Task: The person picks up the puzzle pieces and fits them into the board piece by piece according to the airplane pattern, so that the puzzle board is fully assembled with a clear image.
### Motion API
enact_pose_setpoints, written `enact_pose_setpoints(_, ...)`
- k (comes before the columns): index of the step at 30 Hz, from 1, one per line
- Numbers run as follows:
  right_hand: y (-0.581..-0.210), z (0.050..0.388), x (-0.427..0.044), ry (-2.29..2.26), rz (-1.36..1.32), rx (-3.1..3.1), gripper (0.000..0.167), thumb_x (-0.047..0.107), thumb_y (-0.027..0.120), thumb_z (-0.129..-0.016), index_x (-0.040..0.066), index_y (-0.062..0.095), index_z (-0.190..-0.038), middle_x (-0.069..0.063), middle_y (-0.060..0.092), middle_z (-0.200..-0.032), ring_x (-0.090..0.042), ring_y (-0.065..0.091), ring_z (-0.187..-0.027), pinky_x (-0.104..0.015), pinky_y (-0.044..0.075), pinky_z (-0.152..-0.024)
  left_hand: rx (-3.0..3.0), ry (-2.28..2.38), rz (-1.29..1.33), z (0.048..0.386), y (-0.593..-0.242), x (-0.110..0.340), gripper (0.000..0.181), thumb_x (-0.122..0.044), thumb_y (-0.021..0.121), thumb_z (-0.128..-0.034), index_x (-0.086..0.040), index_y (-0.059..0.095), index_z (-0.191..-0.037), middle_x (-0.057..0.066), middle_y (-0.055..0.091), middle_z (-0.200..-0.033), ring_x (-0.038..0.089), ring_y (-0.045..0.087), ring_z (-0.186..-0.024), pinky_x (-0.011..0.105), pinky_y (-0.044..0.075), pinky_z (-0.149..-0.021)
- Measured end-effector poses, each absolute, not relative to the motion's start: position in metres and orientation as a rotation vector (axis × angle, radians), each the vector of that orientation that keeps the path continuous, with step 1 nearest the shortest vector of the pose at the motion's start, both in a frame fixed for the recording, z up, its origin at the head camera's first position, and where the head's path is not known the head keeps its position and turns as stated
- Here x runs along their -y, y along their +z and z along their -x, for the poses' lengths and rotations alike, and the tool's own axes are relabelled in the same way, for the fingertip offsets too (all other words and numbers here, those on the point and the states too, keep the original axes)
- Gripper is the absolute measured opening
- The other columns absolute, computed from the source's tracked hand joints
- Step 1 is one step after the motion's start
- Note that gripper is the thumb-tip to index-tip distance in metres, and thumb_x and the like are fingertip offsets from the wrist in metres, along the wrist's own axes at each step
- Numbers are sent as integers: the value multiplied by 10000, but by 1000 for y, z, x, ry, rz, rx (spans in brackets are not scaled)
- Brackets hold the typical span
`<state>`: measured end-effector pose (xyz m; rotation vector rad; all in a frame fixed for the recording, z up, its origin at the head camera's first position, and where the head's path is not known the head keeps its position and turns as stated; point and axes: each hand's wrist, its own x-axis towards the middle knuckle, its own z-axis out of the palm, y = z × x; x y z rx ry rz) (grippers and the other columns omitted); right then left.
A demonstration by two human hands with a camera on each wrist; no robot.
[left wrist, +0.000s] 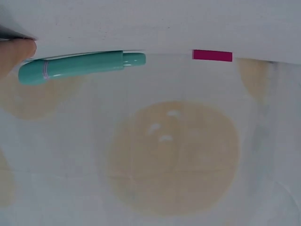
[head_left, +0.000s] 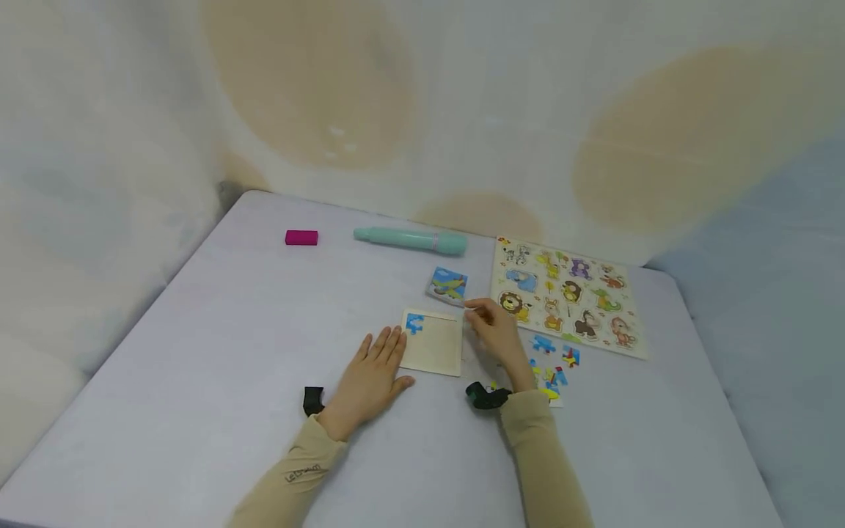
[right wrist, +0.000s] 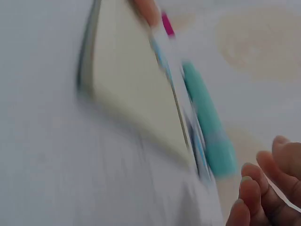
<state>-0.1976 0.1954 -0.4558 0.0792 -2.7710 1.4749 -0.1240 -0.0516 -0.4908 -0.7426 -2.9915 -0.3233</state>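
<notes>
A square wooden puzzle tray (head_left: pixel 439 348) lies in front of me, with a blue jigsaw piece (head_left: pixel 414 323) in its upper left corner. My left hand (head_left: pixel 372 375) lies flat, its straight fingertips at the tray's left edge. Just off the tray's upper right corner is my right hand (head_left: pixel 496 334), its fingers loosely bent; in the right wrist view nothing shows between them. Those fingertips are close to a small picture block (head_left: pixel 449 283) with a yellow-green plane on blue. Loose jigsaw pieces (head_left: pixel 544 343) lie right of the right wrist, partly hidden by the forearm.
An animal puzzle board (head_left: pixel 571 297) lies at the back right. Along the back are a teal tube-shaped thing (head_left: pixel 409 240) and a magenta block (head_left: pixel 301 237). A patterned cloth wall (head_left: pixel 488 110) stands behind the table. Black wrist devices (head_left: pixel 487 397) jut from both wrists.
</notes>
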Motion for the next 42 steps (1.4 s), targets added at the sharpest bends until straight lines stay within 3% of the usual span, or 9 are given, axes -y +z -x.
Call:
enact_pose_setpoints(5, -469, 177, -242, 1154, 219, 2725, 283, 235, 557, -991, 38, 638, -1178, -168, 644, -1093, -273, 596, -940, -357, 487, -786, 2999, -364, 675, 113, -491, 73, 739, -474, 494, -971, 12, 311, -1497, 170, 292, -1577, 329, 254, -1477, 512, 195, -1213)
enact_pose_setpoints(9, -477, 170, -259, 1182, 341, 2761, 371, 285, 591, -969, 39, 578, -1246, -158, 622, -1143, -260, 552, -962, -359, 456, -812, 2980, -355, 621, 107, -493, 87, 736, -456, 536, -953, 7, 336, -1489, 170, 316, -1568, 333, 275, -1469, 513, 207, -1207)
enact_pose_setpoints(15, -467, 165, -273, 1191, 255, 2920, 418, 210, 660, -921, 56, 543, -1292, -148, 567, -1223, -278, 504, -1048, -401, 432, -900, 2971, -377, 677, 108, -496, 84, 721, -455, 502, -972, -7, 310, -1503, 160, 302, -1576, 353, 247, -1475, 532, 182, -1209)
enact_pose_setpoints(19, -463, 169, -271, 1026, 134, 2990, 346, 157, 655, -920, 21, 609, -1236, -203, 564, -1144, -320, 538, -983, -443, 460, -847, 2992, -395, 650, 106, -496, 80, 710, -456, 501, -974, -16, 321, -1501, 145, 307, -1575, 353, 237, -1479, 538, 168, -1214)
enact_pose_setpoints(24, -461, 177, -261, 969, 103, 2978, 274, 155, 618, -945, 28, 656, -1185, -185, 590, -1054, -277, 539, -878, -370, 443, -742, 3002, -375, 617, 105, -498, 77, 704, -454, 505, -972, -20, 330, -1499, 135, 310, -1577, 346, 239, -1480, 530, 166, -1217)
enact_pose_setpoints(29, -460, 185, -239, 1098, 26, 2950, 262, 206, 561, -989, 76, 676, -1185, -156, 680, -1033, -256, 608, -884, -319, 469, -729, 3002, -358, 619, 107, -501, 74, 706, -467, 483, -978, -28, 317, -1506, 131, 299, -1582, 339, 241, -1480, 531, 172, -1214)
enact_pose_setpoints(35, -462, 199, -184, 1267, -235, 2973, 223, 232, 602, -966, 149, 707, -1145, -85, 719, -948, -154, 587, -757, -259, 458, -659, 3009, -364, 597, 108, -500, 72, 699, -477, 476, -979, -40, 327, -1505, 119, 306, -1580, 327, 245, -1481, 528, 173, -1215)
enact_pose_setpoints(42, -462, 201, -138, 1301, -300, 3002, 175, 228, 638, -941, 128, 719, -1059, -23, 709, -830, -121, 591, -719, -257, 471, -659, 2986, -356, 638, 110, -499, 62, 697, -479, 486, -974, -46, 340, -1501, 114, 321, -1575, 321, 262, -1476, 526, 195, -1210)
